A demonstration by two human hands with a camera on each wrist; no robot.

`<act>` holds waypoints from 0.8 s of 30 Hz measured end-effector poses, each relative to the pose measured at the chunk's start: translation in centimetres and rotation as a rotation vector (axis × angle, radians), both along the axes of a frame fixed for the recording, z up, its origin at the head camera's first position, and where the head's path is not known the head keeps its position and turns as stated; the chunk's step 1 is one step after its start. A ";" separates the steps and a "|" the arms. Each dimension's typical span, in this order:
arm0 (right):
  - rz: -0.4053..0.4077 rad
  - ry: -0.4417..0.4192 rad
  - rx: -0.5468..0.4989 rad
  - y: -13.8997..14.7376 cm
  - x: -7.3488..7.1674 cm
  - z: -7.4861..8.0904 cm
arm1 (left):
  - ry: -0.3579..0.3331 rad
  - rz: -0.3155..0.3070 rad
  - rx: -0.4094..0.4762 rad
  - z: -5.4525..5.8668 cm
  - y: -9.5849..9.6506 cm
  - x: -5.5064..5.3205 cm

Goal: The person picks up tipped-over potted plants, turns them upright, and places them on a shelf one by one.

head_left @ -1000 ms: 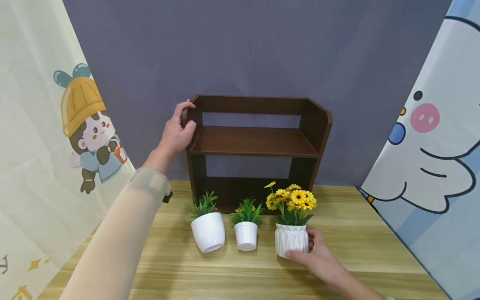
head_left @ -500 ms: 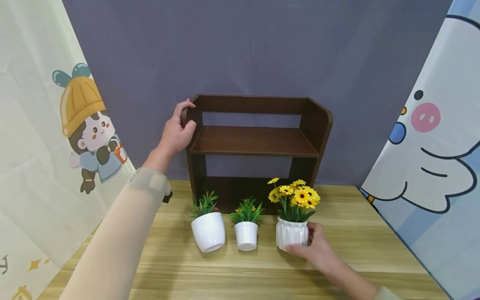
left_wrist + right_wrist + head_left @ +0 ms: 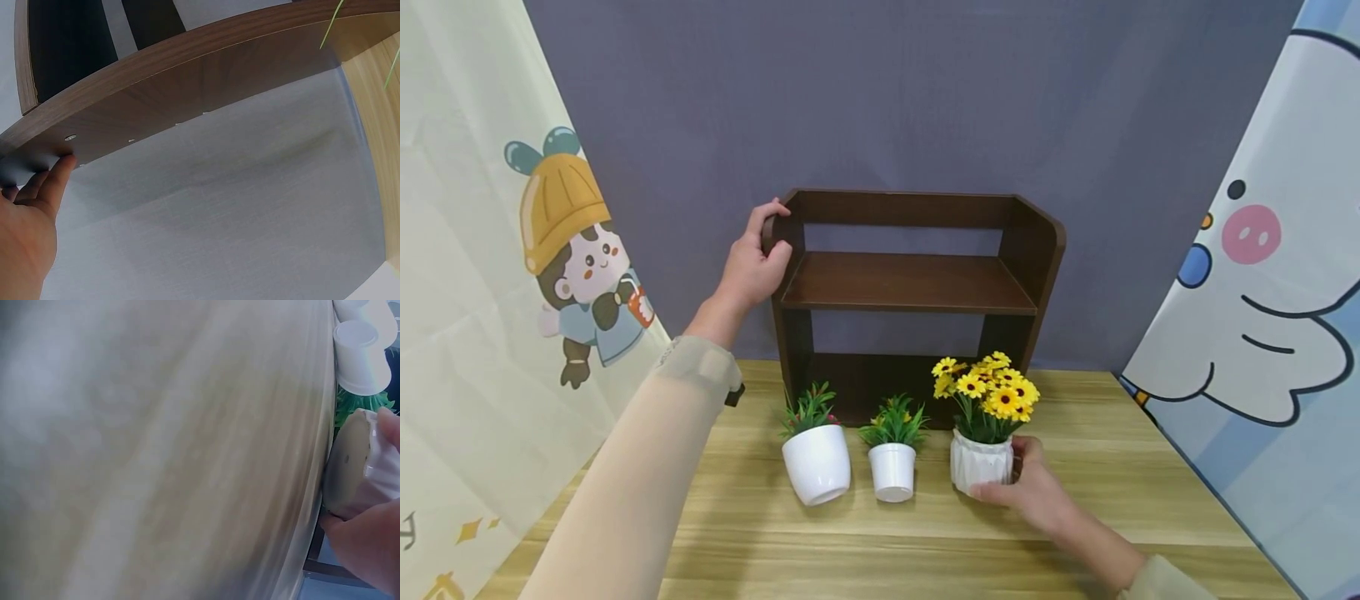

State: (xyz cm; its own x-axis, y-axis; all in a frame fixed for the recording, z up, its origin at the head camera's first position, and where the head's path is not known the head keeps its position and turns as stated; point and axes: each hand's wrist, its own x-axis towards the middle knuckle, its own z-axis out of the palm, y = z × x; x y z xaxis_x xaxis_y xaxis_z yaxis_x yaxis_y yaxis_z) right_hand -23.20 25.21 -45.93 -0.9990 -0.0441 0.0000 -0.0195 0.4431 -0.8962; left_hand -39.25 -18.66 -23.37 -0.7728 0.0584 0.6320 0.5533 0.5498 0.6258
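My left hand (image 3: 758,262) grips the upper left side panel of a dark brown wooden shelf (image 3: 910,283). Its thumb lies at the panel's front edge, and in the left wrist view the fingers (image 3: 56,184) press the outer face. My right hand (image 3: 1033,492) holds a ribbed white flowerpot (image 3: 981,462) with yellow flowers (image 3: 988,387), thumb at the front and fingers round the right side. The pot's round base (image 3: 347,462) shows in the right wrist view. To its left are a small white potted plant (image 3: 892,471) and a larger, tilted white potted plant (image 3: 817,463).
The shelf stands on a wood-grain table (image 3: 880,554) against a grey-blue cloth backdrop (image 3: 917,92). Printed cloths hang at both sides, a cartoon child (image 3: 587,258) on the left one and a pig-nosed figure (image 3: 1247,333) on the right.
My right hand has moved the yellow-flowered pot slightly up and away from me, towards the shelf. The left hand and the other two plants have stayed where they were.
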 end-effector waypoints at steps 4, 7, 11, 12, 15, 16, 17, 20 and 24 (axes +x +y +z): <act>0.007 0.002 0.014 0.0 -0.4 -0.1 | -0.009 -0.001 -0.002 0.0 0.0 0.0; 0.007 0.003 0.030 0.0 -0.5 -0.1 | -0.010 -0.002 -0.002 0.0 0.0 0.0; 0.010 -0.005 0.068 0.1 -0.7 0.1 | -0.008 -0.002 -0.002 -0.1 0.0 0.0; 0.014 -0.007 0.077 0.1 -0.8 0.1 | -0.008 -0.001 -0.003 -0.1 0.0 0.0; 0.017 -0.017 0.100 0.2 -0.9 0.2 | -0.008 -0.004 -0.003 -0.1 0.0 -0.1; 0.020 -0.020 0.100 0.2 -0.9 0.3 | -0.008 -0.004 -0.002 -0.2 0.0 -0.1; 0.022 -0.022 0.101 0.2 -0.9 0.3 | -0.007 -0.004 -0.002 -0.2 0.0 -0.1; 0.024 -0.022 0.105 0.2 -0.9 0.3 | -0.004 -0.006 0.003 -0.2 0.0 -0.2; 0.031 -0.020 0.115 0.3 -1.1 0.2 | -0.002 -0.007 0.001 -0.2 0.1 -0.2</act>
